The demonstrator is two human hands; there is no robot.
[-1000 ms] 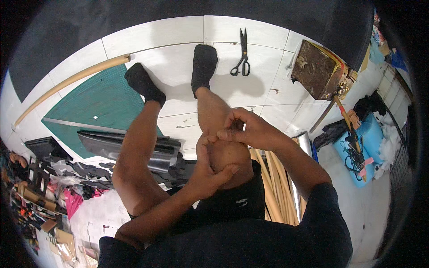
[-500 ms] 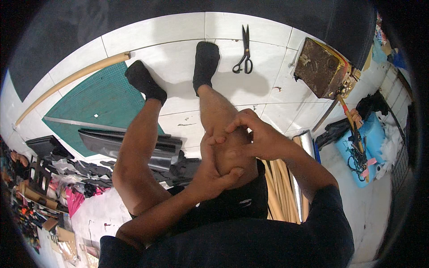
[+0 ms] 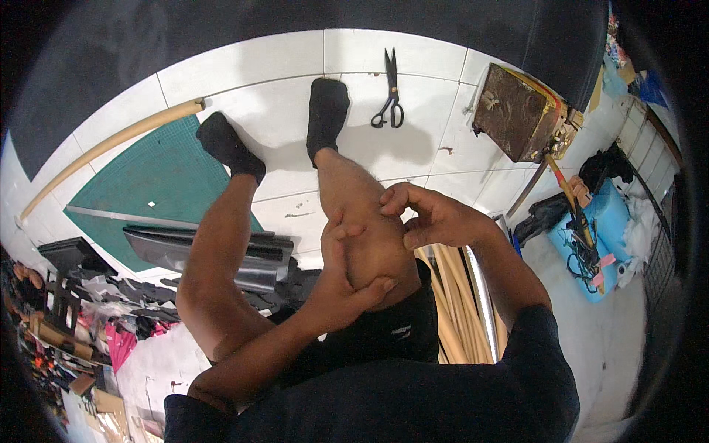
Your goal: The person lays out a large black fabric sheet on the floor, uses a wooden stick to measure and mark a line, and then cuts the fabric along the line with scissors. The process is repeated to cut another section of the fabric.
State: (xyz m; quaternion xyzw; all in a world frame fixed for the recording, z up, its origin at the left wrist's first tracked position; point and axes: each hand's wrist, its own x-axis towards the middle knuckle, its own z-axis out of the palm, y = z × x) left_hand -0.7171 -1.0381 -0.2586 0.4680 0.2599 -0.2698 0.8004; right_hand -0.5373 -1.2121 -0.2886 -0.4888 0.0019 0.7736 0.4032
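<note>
Head view, and the left hand [image 3: 336,289] is cupping the bare right knee [image 3: 384,257], loosely spread, while the right hand [image 3: 443,218] is sitting at its outer side, half-curled, a gap showing; whether it's making contact, I can't quite tell. Black scissors [image 3: 393,91] are lying beyond on the tiled floor [image 3: 430,63].

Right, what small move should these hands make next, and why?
Perhaps lift the right hand away from the right knee: no object shows in it, the left hand rests on that knee, and the scissors lie unheld on the tiles.
</note>
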